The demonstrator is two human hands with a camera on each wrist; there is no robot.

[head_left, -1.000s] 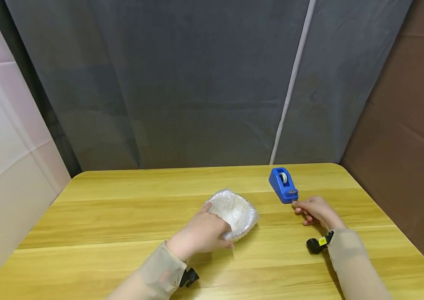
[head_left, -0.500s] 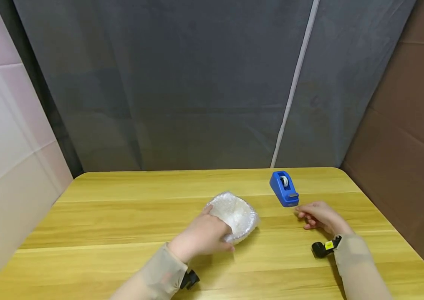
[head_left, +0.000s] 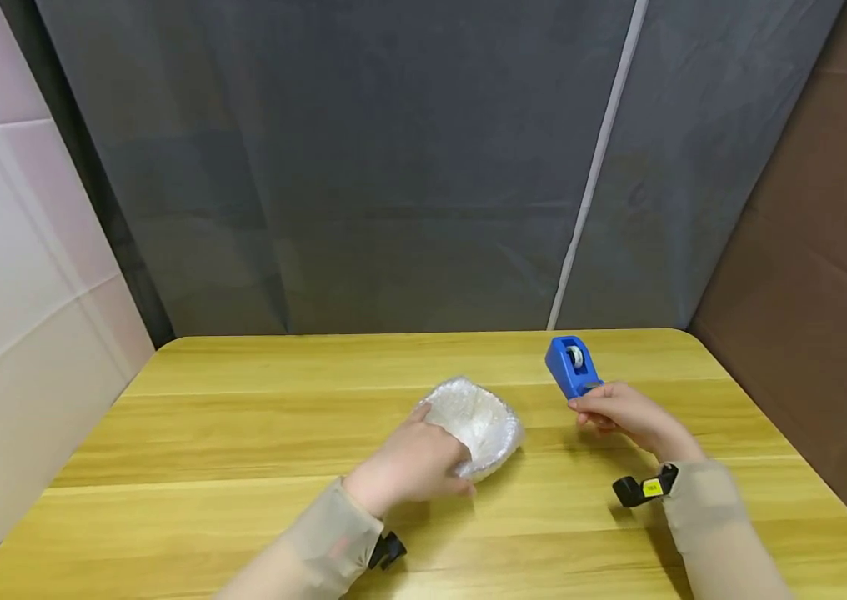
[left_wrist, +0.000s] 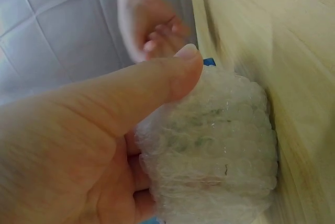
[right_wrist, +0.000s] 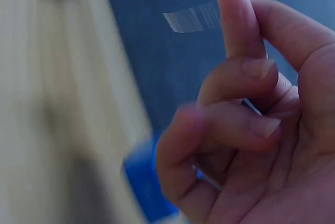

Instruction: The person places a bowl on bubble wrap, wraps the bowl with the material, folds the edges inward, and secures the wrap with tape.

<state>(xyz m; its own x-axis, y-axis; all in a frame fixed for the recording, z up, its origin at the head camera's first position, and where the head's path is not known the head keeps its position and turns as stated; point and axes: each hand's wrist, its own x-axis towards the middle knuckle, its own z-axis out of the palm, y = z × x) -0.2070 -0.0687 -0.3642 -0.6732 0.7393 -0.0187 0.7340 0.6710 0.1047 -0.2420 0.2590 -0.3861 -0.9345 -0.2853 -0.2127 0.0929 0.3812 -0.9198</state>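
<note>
A bowl-shaped thing in bubble wrap (head_left: pixel 485 425) sits tilted on the table, its hollow side facing up. My left hand (head_left: pixel 412 467) grips its near left rim, fingers inside and thumb on the outer wrap. Faint green marks show through the wrap (left_wrist: pixel 220 150) in the left wrist view. Between thumb and index finger my right hand (head_left: pixel 629 414) pinches a short strip of clear tape (right_wrist: pixel 189 20), whose free end sticks out. Behind that hand stands a blue tape dispenser (head_left: pixel 570 367) with a white-cored roll; the fingers hide part of its front end.
The wooden table (head_left: pixel 243 433) runs back to a dark grey cloth wall (head_left: pixel 393 167). A pale cloth (head_left: pixel 33 292) hangs on the left and a brown one (head_left: pixel 829 250) on the right. Small black cameras are strapped to both wrists.
My right hand has lifted off the table and shifted left, now overlapping the dispenser's front. The left hand still grips the wrapped bowl in the same place. The head view has tilted slightly.
</note>
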